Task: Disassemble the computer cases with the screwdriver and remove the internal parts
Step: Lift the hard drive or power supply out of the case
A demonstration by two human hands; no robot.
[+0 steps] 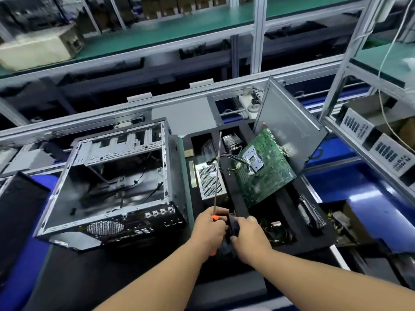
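Observation:
An open grey computer case lies on its side at the left, mostly hollow with a few loose cables inside. My left hand grips a long screwdriver with an orange handle, its shaft pointing up and away. My right hand holds a small black part right beside the left hand, in front of the case. A green motherboard lies tilted in the black sorting tray to the right. A silver power supply sits in the tray beside it.
A grey side panel leans upright behind the motherboard. The tray also holds a hard drive and a cable bundle. Blue bins flank the tray. Aluminium rack frames and green shelves rise behind.

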